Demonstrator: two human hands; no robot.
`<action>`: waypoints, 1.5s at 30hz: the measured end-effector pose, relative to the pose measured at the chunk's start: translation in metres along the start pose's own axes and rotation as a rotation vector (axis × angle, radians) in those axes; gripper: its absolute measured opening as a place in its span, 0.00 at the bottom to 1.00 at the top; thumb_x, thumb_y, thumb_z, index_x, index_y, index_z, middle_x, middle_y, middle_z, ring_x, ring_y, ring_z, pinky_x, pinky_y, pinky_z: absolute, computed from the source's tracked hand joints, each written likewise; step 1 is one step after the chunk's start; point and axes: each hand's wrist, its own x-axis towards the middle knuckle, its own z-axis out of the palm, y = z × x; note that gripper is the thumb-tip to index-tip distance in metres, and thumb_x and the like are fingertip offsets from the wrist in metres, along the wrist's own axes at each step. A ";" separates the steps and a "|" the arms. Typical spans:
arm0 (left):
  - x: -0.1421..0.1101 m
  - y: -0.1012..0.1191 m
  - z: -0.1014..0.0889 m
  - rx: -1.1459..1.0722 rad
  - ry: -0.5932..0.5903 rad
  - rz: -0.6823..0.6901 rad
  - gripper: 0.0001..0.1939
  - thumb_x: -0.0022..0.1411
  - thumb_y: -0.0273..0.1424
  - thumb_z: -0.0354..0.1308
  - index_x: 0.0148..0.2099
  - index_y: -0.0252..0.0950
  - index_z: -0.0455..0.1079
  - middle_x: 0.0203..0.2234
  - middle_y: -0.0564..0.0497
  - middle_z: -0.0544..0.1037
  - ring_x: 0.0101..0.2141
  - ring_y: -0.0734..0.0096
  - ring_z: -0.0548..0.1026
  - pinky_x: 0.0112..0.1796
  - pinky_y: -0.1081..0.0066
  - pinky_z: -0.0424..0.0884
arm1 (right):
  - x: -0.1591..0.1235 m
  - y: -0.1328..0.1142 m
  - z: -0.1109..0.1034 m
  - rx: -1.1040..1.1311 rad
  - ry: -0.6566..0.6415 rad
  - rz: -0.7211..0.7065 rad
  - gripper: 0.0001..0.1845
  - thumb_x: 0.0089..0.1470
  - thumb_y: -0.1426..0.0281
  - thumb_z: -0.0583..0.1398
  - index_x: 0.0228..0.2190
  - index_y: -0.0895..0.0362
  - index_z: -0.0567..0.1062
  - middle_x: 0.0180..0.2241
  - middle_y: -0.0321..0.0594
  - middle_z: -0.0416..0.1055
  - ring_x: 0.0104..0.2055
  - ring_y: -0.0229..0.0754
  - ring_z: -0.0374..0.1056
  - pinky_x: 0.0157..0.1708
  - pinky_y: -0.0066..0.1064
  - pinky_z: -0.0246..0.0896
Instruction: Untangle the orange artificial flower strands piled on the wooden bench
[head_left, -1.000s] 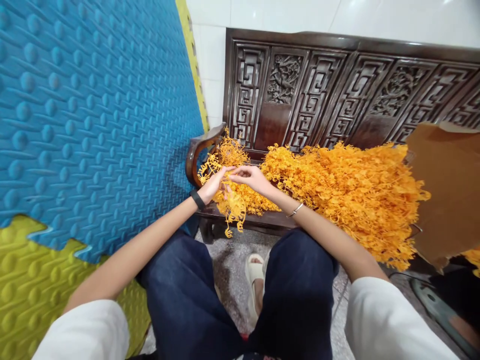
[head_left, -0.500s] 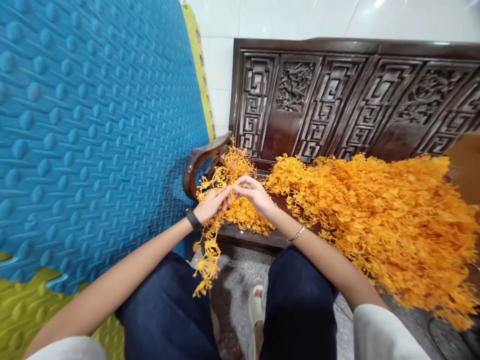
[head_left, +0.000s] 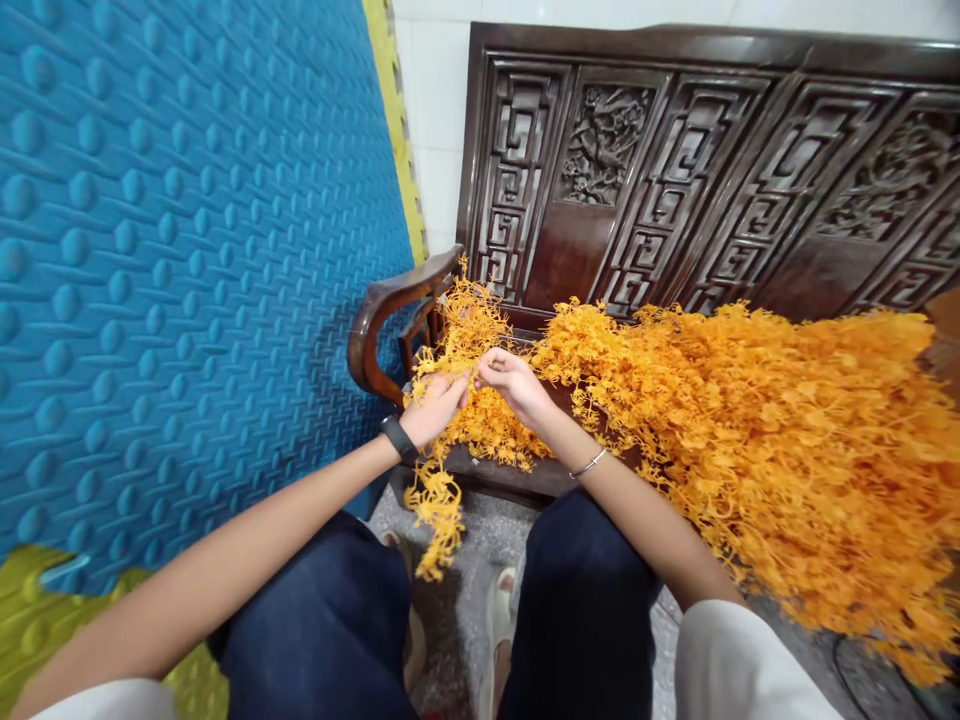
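My left hand (head_left: 435, 405) and my right hand (head_left: 511, 382) meet over the left end of a dark carved wooden bench (head_left: 600, 160). Both are closed on an orange plastic sprig strand (head_left: 435, 500) that hangs down from the left hand towards the floor. The right hand pinches the strand's upper end next to the left fingers. A small heap of orange sprigs (head_left: 469, 330) lies under and behind the hands. A black band is on my left wrist, a thin bracelet on the right.
A big pile of orange plastic sprigs (head_left: 787, 440) covers the bench seat to the right. A blue foam mat (head_left: 187, 250) with yellow edging stands at the left. The bench armrest (head_left: 375, 320) curves beside my left hand. My knees and a sandalled foot are below.
The camera has tilted and moved closer to the bench. The hanging strand has shifted a little and the hands have stayed together on it. The cardboard at the right has left the view.
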 end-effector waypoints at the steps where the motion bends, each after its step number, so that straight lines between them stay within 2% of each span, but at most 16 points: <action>1: 0.001 0.003 0.002 0.054 0.043 0.005 0.20 0.64 0.33 0.44 0.19 0.38 0.56 0.11 0.56 0.58 0.17 0.75 0.59 0.24 0.72 0.57 | 0.002 0.002 0.001 -0.007 0.051 -0.004 0.17 0.35 0.62 0.68 0.21 0.56 0.67 0.21 0.30 0.65 0.25 0.33 0.61 0.31 0.30 0.59; 4: 0.004 0.009 0.005 0.090 0.130 0.001 0.20 0.62 0.27 0.45 0.17 0.38 0.54 0.13 0.55 0.58 0.21 0.73 0.60 0.30 0.71 0.57 | 0.008 0.008 0.011 -0.015 0.178 -0.052 0.15 0.34 0.64 0.67 0.19 0.57 0.66 0.20 0.30 0.63 0.24 0.31 0.58 0.28 0.27 0.56; 8: 0.003 0.011 0.006 0.074 0.196 -0.034 0.22 0.64 0.28 0.41 0.17 0.38 0.52 0.12 0.55 0.56 0.20 0.72 0.60 0.30 0.70 0.57 | 0.028 0.010 0.017 -0.052 0.332 -0.110 0.09 0.38 0.68 0.62 0.19 0.57 0.66 0.20 0.31 0.63 0.23 0.32 0.56 0.26 0.26 0.53; 10: -0.002 0.011 0.007 0.054 0.208 -0.037 0.23 0.65 0.30 0.40 0.16 0.39 0.51 0.11 0.55 0.56 0.19 0.73 0.60 0.29 0.70 0.57 | 0.041 0.006 0.002 -0.060 0.548 -0.140 0.07 0.41 0.69 0.59 0.19 0.56 0.63 0.21 0.31 0.62 0.23 0.32 0.55 0.25 0.26 0.54; 11: -0.007 0.011 0.008 0.041 0.202 -0.026 0.24 0.65 0.31 0.39 0.16 0.39 0.51 0.11 0.55 0.56 0.19 0.73 0.61 0.29 0.70 0.58 | 0.047 0.004 -0.010 -0.047 0.713 -0.144 0.08 0.42 0.69 0.58 0.19 0.56 0.61 0.20 0.32 0.61 0.22 0.32 0.55 0.24 0.27 0.53; 12: -0.011 0.012 0.008 0.026 0.187 -0.009 0.24 0.66 0.33 0.39 0.16 0.39 0.51 0.11 0.55 0.56 0.19 0.73 0.61 0.28 0.71 0.58 | 0.052 0.002 -0.024 -0.043 0.791 -0.149 0.09 0.44 0.68 0.57 0.20 0.55 0.60 0.21 0.32 0.61 0.22 0.32 0.54 0.24 0.27 0.53; 14: -0.018 0.013 0.008 -0.007 0.086 0.041 0.24 0.66 0.37 0.40 0.18 0.38 0.55 0.11 0.56 0.58 0.18 0.74 0.61 0.26 0.72 0.58 | 0.057 0.003 -0.051 -0.054 0.856 -0.178 0.08 0.46 0.66 0.56 0.22 0.55 0.61 0.23 0.32 0.62 0.24 0.33 0.55 0.26 0.27 0.53; 17: -0.019 0.008 0.009 0.049 -0.102 0.163 0.20 0.65 0.40 0.43 0.23 0.38 0.62 0.13 0.56 0.63 0.18 0.74 0.62 0.25 0.72 0.57 | 0.055 0.017 -0.074 -0.284 0.754 -0.265 0.10 0.43 0.62 0.59 0.23 0.56 0.66 0.23 0.33 0.64 0.27 0.35 0.58 0.30 0.28 0.55; 20: -0.010 -0.003 0.010 0.183 -0.145 0.244 0.20 0.62 0.43 0.49 0.22 0.37 0.61 0.14 0.55 0.66 0.20 0.74 0.64 0.26 0.72 0.58 | 0.053 0.035 -0.076 -0.578 0.604 -0.266 0.10 0.43 0.62 0.59 0.23 0.57 0.71 0.22 0.34 0.65 0.27 0.37 0.59 0.31 0.30 0.55; 25: 0.006 -0.015 0.011 0.157 -0.323 0.045 0.26 0.60 0.51 0.47 0.21 0.37 0.65 0.09 0.56 0.66 0.11 0.76 0.61 0.19 0.73 0.56 | 0.053 0.049 -0.071 -0.729 0.517 -0.207 0.03 0.41 0.71 0.60 0.22 0.57 0.74 0.20 0.34 0.67 0.25 0.37 0.59 0.32 0.30 0.55; 27: 0.009 -0.018 0.009 0.121 -0.365 0.030 0.28 0.61 0.51 0.46 0.18 0.37 0.66 0.07 0.55 0.65 0.10 0.76 0.61 0.20 0.73 0.59 | 0.052 0.051 -0.071 -0.759 0.486 -0.187 0.03 0.41 0.73 0.60 0.24 0.57 0.75 0.20 0.33 0.67 0.24 0.36 0.60 0.32 0.30 0.56; 31: 0.011 -0.024 0.004 0.107 -0.433 0.091 0.33 0.64 0.48 0.42 0.12 0.38 0.63 0.04 0.54 0.61 0.12 0.75 0.63 0.27 0.73 0.65 | 0.048 0.055 -0.068 -0.862 0.411 -0.190 0.04 0.44 0.74 0.60 0.27 0.58 0.74 0.24 0.35 0.71 0.27 0.36 0.63 0.34 0.29 0.58; 34: 0.011 -0.028 0.002 0.123 -0.431 0.094 0.34 0.65 0.47 0.40 0.10 0.39 0.62 0.02 0.54 0.59 0.10 0.75 0.61 0.25 0.73 0.63 | 0.047 0.057 -0.061 -0.989 0.336 -0.201 0.05 0.47 0.77 0.59 0.27 0.59 0.76 0.28 0.40 0.73 0.30 0.39 0.66 0.37 0.31 0.58; 38: 0.009 -0.031 0.004 0.163 -0.387 0.175 0.35 0.65 0.46 0.42 0.07 0.40 0.57 0.03 0.53 0.60 0.11 0.74 0.61 0.23 0.71 0.60 | 0.048 0.059 -0.050 -1.037 0.284 -0.194 0.09 0.48 0.78 0.57 0.28 0.58 0.78 0.32 0.43 0.74 0.33 0.41 0.66 0.41 0.34 0.59; 42: 0.008 -0.037 0.004 0.263 -0.422 0.167 0.36 0.66 0.44 0.41 0.06 0.38 0.57 0.04 0.52 0.60 0.12 0.74 0.62 0.28 0.71 0.62 | 0.045 0.059 -0.044 -1.082 0.211 -0.183 0.12 0.49 0.78 0.57 0.33 0.56 0.79 0.37 0.43 0.73 0.33 0.41 0.65 0.42 0.35 0.60; 45: 0.009 -0.041 0.002 0.257 -0.443 0.177 0.37 0.66 0.45 0.40 0.06 0.38 0.56 0.03 0.52 0.60 0.11 0.75 0.62 0.27 0.72 0.62 | 0.039 0.056 -0.042 -1.066 0.189 -0.185 0.12 0.49 0.78 0.58 0.35 0.58 0.79 0.39 0.45 0.72 0.31 0.39 0.64 0.41 0.36 0.61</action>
